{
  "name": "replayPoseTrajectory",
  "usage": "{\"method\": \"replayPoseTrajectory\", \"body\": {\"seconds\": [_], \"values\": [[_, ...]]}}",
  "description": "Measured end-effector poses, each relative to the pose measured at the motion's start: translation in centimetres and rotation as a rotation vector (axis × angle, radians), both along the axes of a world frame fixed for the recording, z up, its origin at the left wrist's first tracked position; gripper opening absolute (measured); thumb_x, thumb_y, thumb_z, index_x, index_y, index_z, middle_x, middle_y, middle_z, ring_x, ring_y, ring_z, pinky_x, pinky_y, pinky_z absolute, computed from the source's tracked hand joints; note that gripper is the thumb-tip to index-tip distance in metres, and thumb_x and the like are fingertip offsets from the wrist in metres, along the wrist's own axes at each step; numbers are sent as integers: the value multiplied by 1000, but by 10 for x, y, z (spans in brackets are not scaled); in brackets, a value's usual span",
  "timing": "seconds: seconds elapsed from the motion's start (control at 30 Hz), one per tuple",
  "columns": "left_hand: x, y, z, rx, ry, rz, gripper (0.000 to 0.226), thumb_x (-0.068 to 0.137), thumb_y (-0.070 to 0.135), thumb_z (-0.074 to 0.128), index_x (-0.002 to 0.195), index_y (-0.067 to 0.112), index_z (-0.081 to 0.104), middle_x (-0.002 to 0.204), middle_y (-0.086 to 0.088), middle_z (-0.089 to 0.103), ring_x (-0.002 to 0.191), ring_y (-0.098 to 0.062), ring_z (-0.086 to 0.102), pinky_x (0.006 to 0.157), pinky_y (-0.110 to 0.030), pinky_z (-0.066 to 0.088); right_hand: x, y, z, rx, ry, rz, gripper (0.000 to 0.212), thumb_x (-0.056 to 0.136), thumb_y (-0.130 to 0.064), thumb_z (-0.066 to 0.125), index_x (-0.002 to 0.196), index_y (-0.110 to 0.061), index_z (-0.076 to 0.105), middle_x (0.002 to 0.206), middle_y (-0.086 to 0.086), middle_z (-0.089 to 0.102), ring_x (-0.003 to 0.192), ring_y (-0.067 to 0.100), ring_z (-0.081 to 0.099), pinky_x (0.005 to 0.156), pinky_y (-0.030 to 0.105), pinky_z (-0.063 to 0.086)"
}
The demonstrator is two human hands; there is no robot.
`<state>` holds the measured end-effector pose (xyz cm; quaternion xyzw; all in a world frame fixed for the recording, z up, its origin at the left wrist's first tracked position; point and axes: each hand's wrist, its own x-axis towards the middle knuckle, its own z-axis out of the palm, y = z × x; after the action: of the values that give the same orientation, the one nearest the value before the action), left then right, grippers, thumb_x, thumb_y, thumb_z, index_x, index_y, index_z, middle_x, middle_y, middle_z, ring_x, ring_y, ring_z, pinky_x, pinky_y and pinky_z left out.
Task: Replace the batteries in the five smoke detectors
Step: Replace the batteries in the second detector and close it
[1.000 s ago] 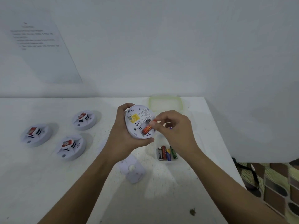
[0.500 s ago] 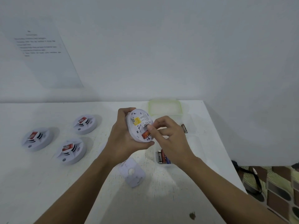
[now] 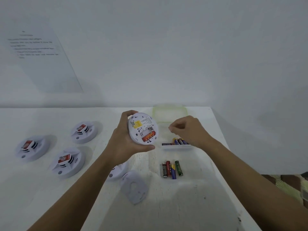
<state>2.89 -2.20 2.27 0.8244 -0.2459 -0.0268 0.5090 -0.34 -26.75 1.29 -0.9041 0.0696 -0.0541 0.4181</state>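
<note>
Both forearms reach in from the near edge of the white surface (image 3: 191, 205). Nearest, below the left wrist, a loose round backplate (image 3: 134, 187) lies flat, just beside a half-hidden detector (image 3: 116, 172) under the forearm. Four batteries (image 3: 172, 169) lie side by side below the right fingers, with bare surface out to the right edge.

The left hand (image 3: 123, 144) is raised. Its fingers (image 3: 129, 114) and thumb wrap the rim of a white smoke detector (image 3: 142, 128) tilted back-side up, its open bay showing one red battery (image 3: 148, 135).

The right hand (image 3: 190, 132), apart from the smoke detector, hovers over a clear tray (image 3: 176, 147) holding more cells (image 3: 179, 141). Its fingers (image 3: 173, 128) are curled to a pinch, and whether they hold anything cannot be told.

Well left of the left fingers sit a near detector (image 3: 66, 162), an outer detector (image 3: 31, 147) and a far detector (image 3: 83, 131). Beyond the right fingers lies a green-rimmed lid (image 3: 169, 112), by the wall.
</note>
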Motion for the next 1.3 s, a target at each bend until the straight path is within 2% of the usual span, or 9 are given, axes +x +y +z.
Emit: {"method": "replayPoseTrajectory", "body": {"seconds": [0.13, 0.33, 0.53, 0.67, 0.77, 0.87, 0.97, 1.2, 1.3], "values": [[9, 1, -7, -9, 38, 2, 100, 51, 24, 101, 128, 36, 38, 118, 23, 60, 111, -3, 63, 92, -37, 59, 21, -4, -13, -315, 217, 234, 14, 89, -14, 72, 103, -15, 77, 99, -6, 71, 74, -4, 57, 64, 7, 40], [17, -2, -17, -33, 51, -26, 99, 54, 21, 100, 130, 31, 37, 122, 17, 58, 116, -7, 62, 91, -26, 58, 43, 3, -20, -477, 353, 371, 22, 84, -16, 79, 106, -13, 77, 101, 0, 73, 84, 12, 61, 76, 24, 50], [21, -3, -23, -39, 71, -27, 99, 54, 19, 100, 131, 26, 38, 124, 12, 57, 116, -6, 60, 91, -20, 55, 44, 0, -30, -464, 364, 407, 17, 88, -16, 75, 104, -10, 76, 95, 1, 67, 75, 6, 56, 70, 20, 45], [22, -4, -22, -39, 78, -16, 99, 53, 17, 100, 131, 24, 39, 124, 12, 58, 115, -5, 61, 90, -19, 55, 37, -2, -32, -413, 313, 387, 17, 94, -23, 68, 107, -13, 72, 104, 1, 66, 88, 15, 58, 73, 23, 44], [22, -3, -20, -47, 79, -4, 99, 54, 16, 99, 132, 24, 38, 122, 15, 58, 113, -1, 61, 87, -16, 54, 30, -1, -25, -281, 200, 285, 13, 99, -18, 60, 106, -15, 70, 105, 0, 65, 89, 20, 62, 72, 26, 49], [21, -3, -17, -52, 75, 4, 99, 54, 16, 99, 132, 25, 38, 121, 18, 58, 112, 1, 61, 87, -13, 54, 17, 3, -10, 35, 92, 144, 8, 102, -16, 56, 103, -17, 64, 105, -1, 64, 79, 17, 72, 65, 37, 57], [17, -3, -15, -58, 68, 4, 98, 54, 15, 99, 131, 24, 38, 122, 16, 57, 111, 2, 60, 85, -11, 53, 3, 9, 6, 279, 4, 87, 9, 100, -13, 59, 104, -16, 66, 96, 4, 67, 76, 17, 72, 64, 34, 58], [1, -6, -7, -48, 39, -3, 95, 55, 17, 99, 127, 30, 38, 117, 20, 57, 108, 5, 60, 82, -8, 51, -28, 24, 34, 563, -168, 7, 17, 84, -4, 79, 99, -11, 73, 93, 4, 74, 75, 18, 66, 68, 24, 53], [-7, -6, -5, -34, 31, 3, 95, 54, 21, 100, 126, 31, 38, 113, 26, 57, 105, 6, 60, 80, -9, 53, -39, 31, 38, 631, -228, -7, 19, 80, -3, 82, 96, -6, 72, 94, 8, 75, 80, 23, 69, 71, 36, 58]]}}
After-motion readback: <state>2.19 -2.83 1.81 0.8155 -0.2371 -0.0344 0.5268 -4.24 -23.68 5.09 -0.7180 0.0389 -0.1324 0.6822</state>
